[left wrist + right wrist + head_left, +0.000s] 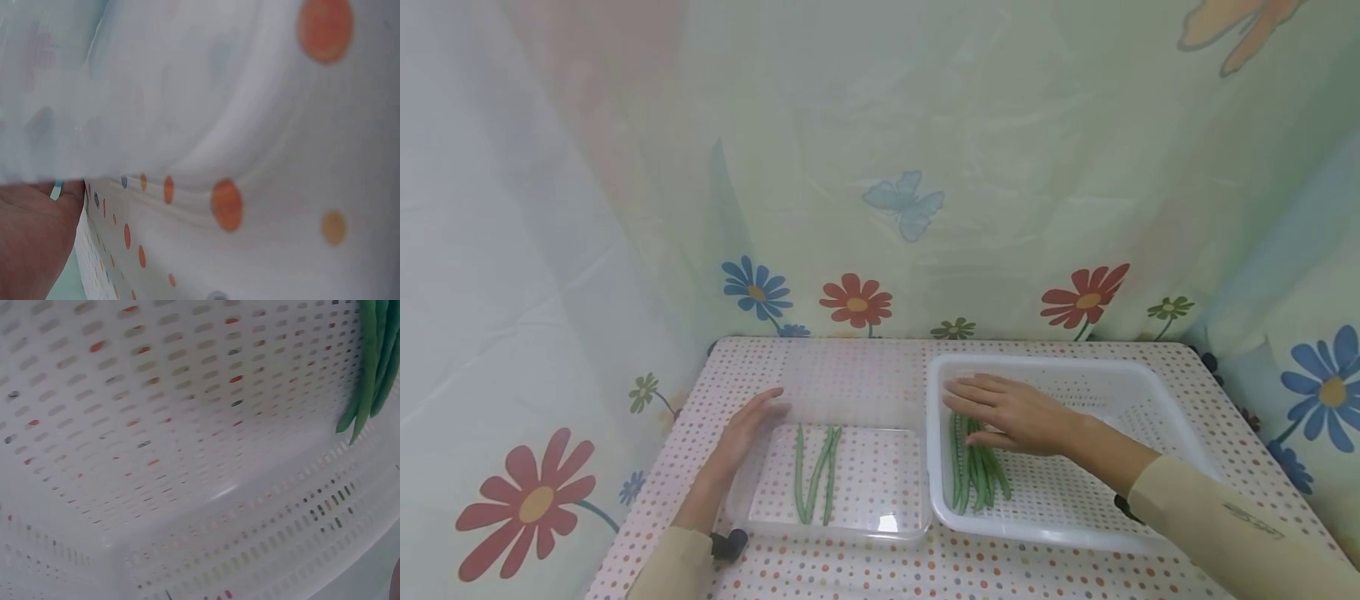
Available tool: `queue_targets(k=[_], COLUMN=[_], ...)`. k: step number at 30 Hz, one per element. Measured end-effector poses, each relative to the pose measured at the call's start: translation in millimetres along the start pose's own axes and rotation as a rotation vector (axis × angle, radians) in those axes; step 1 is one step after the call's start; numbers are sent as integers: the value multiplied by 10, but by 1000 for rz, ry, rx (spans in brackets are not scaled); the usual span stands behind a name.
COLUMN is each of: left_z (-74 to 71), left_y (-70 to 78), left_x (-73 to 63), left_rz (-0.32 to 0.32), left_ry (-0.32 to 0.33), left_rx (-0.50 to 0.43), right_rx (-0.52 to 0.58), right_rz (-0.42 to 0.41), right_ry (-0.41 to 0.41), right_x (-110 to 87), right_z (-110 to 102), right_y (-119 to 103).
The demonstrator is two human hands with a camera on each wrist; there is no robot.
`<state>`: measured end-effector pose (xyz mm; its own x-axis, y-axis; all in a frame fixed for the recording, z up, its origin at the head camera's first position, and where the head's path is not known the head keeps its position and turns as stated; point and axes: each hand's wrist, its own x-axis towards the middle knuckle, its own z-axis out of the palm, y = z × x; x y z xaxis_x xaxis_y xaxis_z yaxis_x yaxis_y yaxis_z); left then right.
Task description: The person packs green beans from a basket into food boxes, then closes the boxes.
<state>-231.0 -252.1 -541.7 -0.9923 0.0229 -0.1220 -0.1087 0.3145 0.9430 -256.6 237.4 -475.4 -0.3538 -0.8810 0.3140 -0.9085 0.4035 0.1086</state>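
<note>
Several green beans (pixel 976 471) lie lengthwise at the left end of a white perforated basket (pixel 1075 500). My right hand (pixel 1018 414) is over their far ends with its fingers extended; whether it touches them is hidden. In the right wrist view, the beans (pixel 375 362) show at the upper right. Left of the basket, a clear plastic box (pixel 880 483) holds 3 long green beans (pixel 817 475). My left hand (pixel 747 429) rests along the box's left side, fingers fairly straight. In the left wrist view, the hand (pixel 37 234) is partly hidden by translucent plastic (pixel 144 94).
A translucent panel (pixel 853 375), seemingly the box's lid, extends behind the box. The dotted tablecloth (pixel 970 567) covers the table. A flowered curtain (pixel 1000 250) hangs behind and at both sides. The basket's left rim stands right beside the box.
</note>
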Motion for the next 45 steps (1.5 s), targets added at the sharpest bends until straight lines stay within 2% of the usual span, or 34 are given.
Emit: queue_targets(k=[10,17,24,32,39,45], left_z=[-13,-14,-19,-20,-10,-11], left_y=[-1,-6,-8,1,2,3], left_x=[-1,-1,-15,-22,-3,12], left_rz=[-10,-25,-15,14,-6,-17], left_ry=[3,7,5,-5,-1,-1], left_rx=[10,3,-3,1,10,6], right_rx=[-3,35,80,60,12,4], right_rz=[-8,2,-47,-126,-210,-207], right_ry=[9,-75,-170,-153,-175,-197], right_x=[-110,-163,-231,-219,-195,-191], right_z=[29,31,95,192,265,296], right_y=[18,35,40,17,-20,-32])
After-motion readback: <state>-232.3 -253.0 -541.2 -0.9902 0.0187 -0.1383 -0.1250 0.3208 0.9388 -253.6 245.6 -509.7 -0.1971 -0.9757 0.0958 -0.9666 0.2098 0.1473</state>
